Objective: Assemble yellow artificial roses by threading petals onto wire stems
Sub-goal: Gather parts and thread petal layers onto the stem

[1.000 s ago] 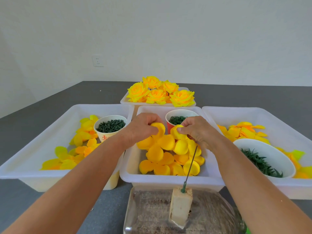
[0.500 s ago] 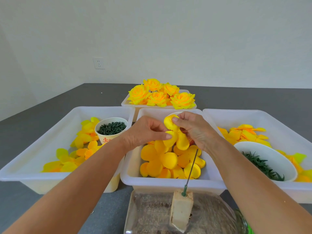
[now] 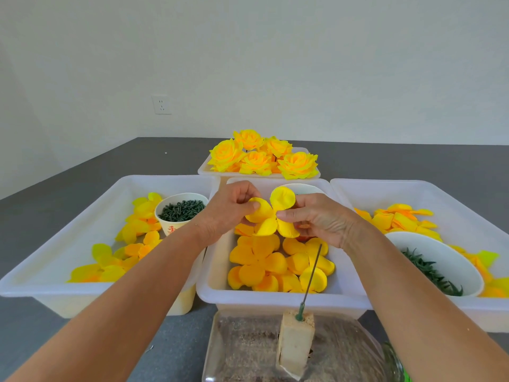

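Yellow fabric, cut as a four-lobed petal piece (image 3: 271, 216), is held in the air between both hands over the middle tray (image 3: 275, 300), just above the loose petals (image 3: 278, 264) lying in it. The left hand (image 3: 227, 213) pinches the left lobe between thumb and curled fingers; the right hand (image 3: 321, 220) pinches the right side near the centre, its thumb on the near face and the other fingers curled behind. Both forearms reach forward from the lower corners, wrists level, hands nearly touching across the piece.

The step in hand looks like readying this piece for the wire stem (image 3: 311, 274), which stands tilted in a pale block (image 3: 295, 343) on the table (image 3: 427, 161) just in front of the tray. To do it well, the centre of the piece should be found and kept taut between the two pinches, so the wire tip meets the middle and not a lobe. I cannot tell whether a hole is already there. The piece is best lowered square to the leaning wire, following its slant, with light pressure only: thin fabric will likely crumple or tear if forced. One hand may need to steady the block, since a push along the wire could tip it.

Finished roses (image 3: 263, 158) sit in the far tray.
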Motion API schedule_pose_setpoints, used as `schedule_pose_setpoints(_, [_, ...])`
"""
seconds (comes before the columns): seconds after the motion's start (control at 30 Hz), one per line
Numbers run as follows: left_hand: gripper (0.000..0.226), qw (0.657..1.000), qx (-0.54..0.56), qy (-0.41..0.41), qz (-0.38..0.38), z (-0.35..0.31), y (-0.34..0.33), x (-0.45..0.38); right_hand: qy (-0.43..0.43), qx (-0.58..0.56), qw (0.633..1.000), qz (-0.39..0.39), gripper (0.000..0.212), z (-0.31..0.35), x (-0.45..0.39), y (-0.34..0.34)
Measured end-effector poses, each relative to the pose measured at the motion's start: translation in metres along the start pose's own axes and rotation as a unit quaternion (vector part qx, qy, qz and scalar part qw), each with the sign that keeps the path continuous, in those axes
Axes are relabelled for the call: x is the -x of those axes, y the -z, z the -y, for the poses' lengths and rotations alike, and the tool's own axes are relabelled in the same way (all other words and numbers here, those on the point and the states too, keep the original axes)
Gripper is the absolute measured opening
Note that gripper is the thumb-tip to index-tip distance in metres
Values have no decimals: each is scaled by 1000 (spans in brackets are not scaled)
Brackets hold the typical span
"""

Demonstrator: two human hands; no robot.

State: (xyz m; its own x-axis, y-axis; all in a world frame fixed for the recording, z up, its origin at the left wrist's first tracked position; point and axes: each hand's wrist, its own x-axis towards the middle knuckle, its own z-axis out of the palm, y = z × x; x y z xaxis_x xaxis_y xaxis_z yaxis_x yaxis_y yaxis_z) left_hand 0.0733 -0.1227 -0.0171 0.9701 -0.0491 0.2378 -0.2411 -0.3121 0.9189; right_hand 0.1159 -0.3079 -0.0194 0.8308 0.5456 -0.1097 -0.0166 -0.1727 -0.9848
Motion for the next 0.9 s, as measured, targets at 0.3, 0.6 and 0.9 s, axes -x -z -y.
schedule_pose_setpoints(0.3, [21,997,4,-50,-60,3,1,0,-139,-102,985,0,18,3,1,6])
schedule_pose_setpoints(0.6, [11,997,-53,-40,-51,8,0,-3,-42,-81,993,-74,7,0,-3,3])
schedule_pose_setpoints(0.9, [20,992,-77,-56,-84,6,0,-3,-34,-46,992,-113,20,0,-3,-1])
